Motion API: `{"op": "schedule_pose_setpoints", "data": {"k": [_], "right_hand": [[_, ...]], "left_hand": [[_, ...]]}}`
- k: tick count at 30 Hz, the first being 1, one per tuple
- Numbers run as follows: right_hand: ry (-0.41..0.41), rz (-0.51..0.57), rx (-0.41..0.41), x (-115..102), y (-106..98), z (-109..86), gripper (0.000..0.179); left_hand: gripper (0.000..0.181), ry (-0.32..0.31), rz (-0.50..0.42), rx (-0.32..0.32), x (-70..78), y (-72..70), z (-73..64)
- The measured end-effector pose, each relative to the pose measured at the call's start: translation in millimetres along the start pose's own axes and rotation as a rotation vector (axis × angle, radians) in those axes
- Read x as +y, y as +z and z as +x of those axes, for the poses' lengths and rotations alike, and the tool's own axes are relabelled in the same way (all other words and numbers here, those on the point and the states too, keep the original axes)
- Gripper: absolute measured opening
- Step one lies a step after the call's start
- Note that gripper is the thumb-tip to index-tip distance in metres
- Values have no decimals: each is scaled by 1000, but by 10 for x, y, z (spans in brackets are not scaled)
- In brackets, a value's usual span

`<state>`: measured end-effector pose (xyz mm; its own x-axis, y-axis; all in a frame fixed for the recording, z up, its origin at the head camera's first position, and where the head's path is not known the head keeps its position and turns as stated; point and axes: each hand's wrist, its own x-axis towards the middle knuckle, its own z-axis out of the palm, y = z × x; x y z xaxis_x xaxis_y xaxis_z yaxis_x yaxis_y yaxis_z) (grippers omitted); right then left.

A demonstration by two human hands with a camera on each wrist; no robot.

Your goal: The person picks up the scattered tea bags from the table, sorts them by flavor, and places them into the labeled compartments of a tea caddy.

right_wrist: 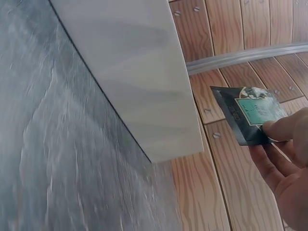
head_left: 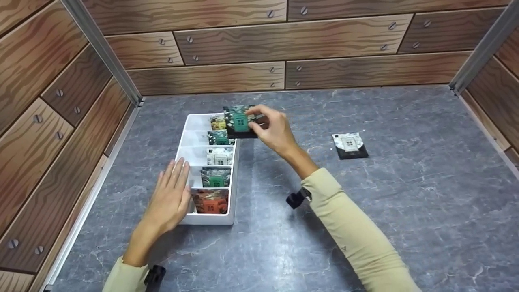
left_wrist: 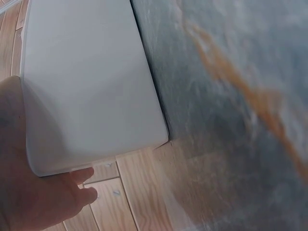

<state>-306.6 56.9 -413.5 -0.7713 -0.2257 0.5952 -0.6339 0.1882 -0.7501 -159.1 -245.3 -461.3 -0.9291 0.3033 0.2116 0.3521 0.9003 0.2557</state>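
My right hand pinches a black-and-green tea bag sachet by its right edge, above the far end of a white divided box. In the right wrist view the sachet is between thumb and fingers, higher than the box's side wall. With fingers straight and together, my left hand rests on the box's left rim. The compartments in a row hold yellow sachets, teal-green sachets, white sachets, green sachets and orange-red sachets.
A white-and-black sachet lies alone on the grey marbled tabletop, right of the box. Wood-patterned panels stand at the back, left and right, with metal strips at the corners.
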Motion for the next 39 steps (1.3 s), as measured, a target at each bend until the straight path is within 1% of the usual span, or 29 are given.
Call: {"op": "schedule_pose_setpoints", "data": {"k": [5, 10, 13, 17, 20, 27, 35, 39], "right_hand": [[-33, -23, 14, 23, 188, 24, 28], [-49, -34, 34, 20, 380, 61, 28], [-53, -22, 47, 8, 467, 80, 28], [-56, -37, 62, 25, 551, 73, 28], [-48, -36, 81, 61, 599, 63, 28], [-23, 15, 91, 154, 686, 17, 25], [-24, -51, 61, 232, 756, -54, 24], [-34, -36, 53, 233, 742, -56, 24]], "left_hand": [[58, -4, -4, -8, -4, 19, -36], [59, -16, 10, -22, -24, -25, -44], [59, -13, 12, -20, -24, -38, -28], [59, -14, 10, -24, -22, -20, -33], [59, -17, 6, -29, -19, -7, -32], [59, -9, 0, -12, -7, 22, 2], [58, -14, 4, -3, -13, 19, -4], [58, -10, 7, -2, -21, -3, 7]]}}
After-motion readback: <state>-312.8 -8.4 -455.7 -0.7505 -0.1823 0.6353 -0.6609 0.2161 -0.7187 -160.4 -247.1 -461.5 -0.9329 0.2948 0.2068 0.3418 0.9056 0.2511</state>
